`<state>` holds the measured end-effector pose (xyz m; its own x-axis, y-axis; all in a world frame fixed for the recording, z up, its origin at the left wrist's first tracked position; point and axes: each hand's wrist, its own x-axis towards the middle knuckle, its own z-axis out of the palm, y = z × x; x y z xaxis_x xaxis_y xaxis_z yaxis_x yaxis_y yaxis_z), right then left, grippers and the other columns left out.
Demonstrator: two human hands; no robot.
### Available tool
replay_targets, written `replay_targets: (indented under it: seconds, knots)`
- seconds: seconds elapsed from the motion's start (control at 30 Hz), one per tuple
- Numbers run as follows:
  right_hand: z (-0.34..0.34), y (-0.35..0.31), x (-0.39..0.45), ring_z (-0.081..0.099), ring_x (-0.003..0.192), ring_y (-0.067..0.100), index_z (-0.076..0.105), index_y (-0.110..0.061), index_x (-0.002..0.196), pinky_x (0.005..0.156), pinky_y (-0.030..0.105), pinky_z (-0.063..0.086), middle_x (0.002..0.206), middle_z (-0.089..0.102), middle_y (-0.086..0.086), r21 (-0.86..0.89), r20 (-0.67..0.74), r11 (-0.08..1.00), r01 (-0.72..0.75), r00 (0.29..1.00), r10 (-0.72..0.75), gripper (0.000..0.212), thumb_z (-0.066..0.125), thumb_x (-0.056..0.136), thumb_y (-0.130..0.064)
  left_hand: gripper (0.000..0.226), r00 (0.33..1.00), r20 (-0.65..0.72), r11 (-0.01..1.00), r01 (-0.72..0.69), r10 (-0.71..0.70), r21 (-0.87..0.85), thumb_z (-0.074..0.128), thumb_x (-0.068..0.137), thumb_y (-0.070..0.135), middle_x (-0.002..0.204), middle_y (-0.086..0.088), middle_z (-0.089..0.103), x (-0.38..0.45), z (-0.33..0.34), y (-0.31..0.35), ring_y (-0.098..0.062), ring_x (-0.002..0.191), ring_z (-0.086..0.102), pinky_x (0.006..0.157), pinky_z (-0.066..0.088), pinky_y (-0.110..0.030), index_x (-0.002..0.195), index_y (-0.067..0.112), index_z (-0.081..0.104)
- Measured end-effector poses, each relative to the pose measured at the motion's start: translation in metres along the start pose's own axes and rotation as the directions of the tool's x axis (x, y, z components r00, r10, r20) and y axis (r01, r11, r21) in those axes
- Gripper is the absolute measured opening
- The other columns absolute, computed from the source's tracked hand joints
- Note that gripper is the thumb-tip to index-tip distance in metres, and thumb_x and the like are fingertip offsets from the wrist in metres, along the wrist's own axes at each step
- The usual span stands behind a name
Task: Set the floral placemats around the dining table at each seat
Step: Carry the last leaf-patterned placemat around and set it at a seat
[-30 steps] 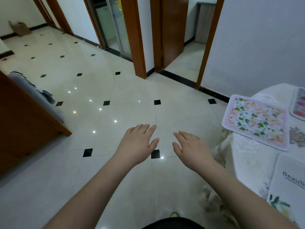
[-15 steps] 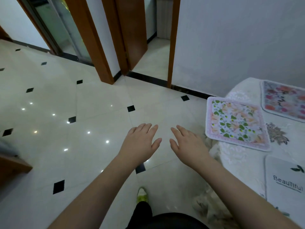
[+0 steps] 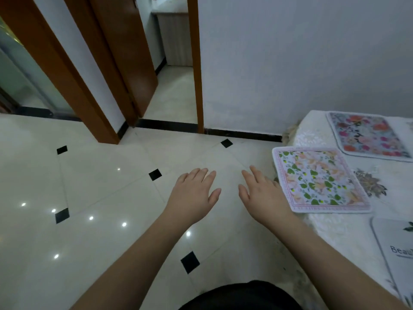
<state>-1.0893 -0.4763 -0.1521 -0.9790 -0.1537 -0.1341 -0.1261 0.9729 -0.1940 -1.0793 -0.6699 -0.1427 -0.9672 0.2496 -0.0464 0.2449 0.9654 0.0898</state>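
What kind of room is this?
Probably a home dining area: a table under a lacy cloth with floral placemats set on it, a shiny tiled floor, and wooden doorways to other rooms.

"Beau…" on white mat (image 3: pixel 393 247)

Domestic interior, dining area of a home. Glossy cream floor tiles (image 3: pixel 93 189) with small black diamond insets, brown wooden door frames (image 3: pixel 195 63) opening onto other rooms, plain white wall (image 3: pixel 301 63). Table (image 3: pixel 348 238) under lace-patterned cloth carries floral placemats (image 3: pixel 317 180).
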Motion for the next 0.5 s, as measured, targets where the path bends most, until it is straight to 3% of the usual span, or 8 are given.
replay_targets:
  seconds: [0.1, 0.2, 0.37, 0.5]
  knots:
    - [0.002, 0.014, 0.016, 0.035, 0.14, 0.027, 0.027, -0.022, 0.151, 0.112, 0.04, 0.026, 0.161, 0.02, 0.005, 0.005, 0.013, 0.998, -0.064, 0.998, 0.064, 0.055, 0.028, 0.101, -0.044, 0.058, 0.997, 0.003, 0.997, -0.076, 0.076, -0.002, 0.026, 0.103, 0.05, 0.16, 0.0, 0.029, 0.034, 0.002, 0.005, -0.018, 0.148, 0.022, 0.119, 0.019, -0.037, 0.154, 0.023, 0.024]
    - [0.0, 0.029, 0.029, 0.036, 0.14, 0.026, 0.03, -0.021, 0.15, 0.111, 0.042, 0.028, 0.16, 0.023, 0.006, 0.026, 0.001, 0.992, -0.127, 0.992, 0.127, 0.066, 0.013, 0.095, -0.052, 0.058, 0.988, 0.017, 0.988, -0.152, 0.151, 0.002, 0.026, 0.103, 0.05, 0.161, 0.0, 0.026, 0.07, 0.004, 0.016, -0.018, 0.148, 0.02, 0.119, 0.017, -0.037, 0.155, 0.023, 0.023]
    - [0.002, 0.068, 0.059, 0.034, 0.141, 0.025, 0.029, -0.022, 0.15, 0.111, 0.039, 0.026, 0.16, 0.022, 0.006, 0.026, 0.001, 0.975, -0.22, 0.976, 0.22, 0.053, 0.032, 0.102, -0.043, 0.058, 0.966, 0.038, 0.966, -0.258, 0.258, 0.009, 0.026, 0.103, 0.05, 0.161, 0.001, 0.026, 0.135, 0.011, 0.037, -0.017, 0.148, 0.02, 0.118, 0.017, -0.036, 0.155, 0.024, 0.022]
    - [-0.005, 0.105, 0.093, 0.036, 0.139, 0.029, 0.029, -0.022, 0.151, 0.111, 0.041, 0.028, 0.161, 0.022, 0.006, 0.077, 0.014, 0.947, -0.312, 0.95, 0.312, 0.059, 0.022, 0.099, -0.047, 0.059, 0.943, 0.088, 0.946, -0.323, 0.321, 0.008, 0.026, 0.103, 0.05, 0.161, 0.001, 0.026, 0.193, 0.013, 0.06, -0.017, 0.148, 0.021, 0.118, 0.017, -0.036, 0.155, 0.024, 0.023]
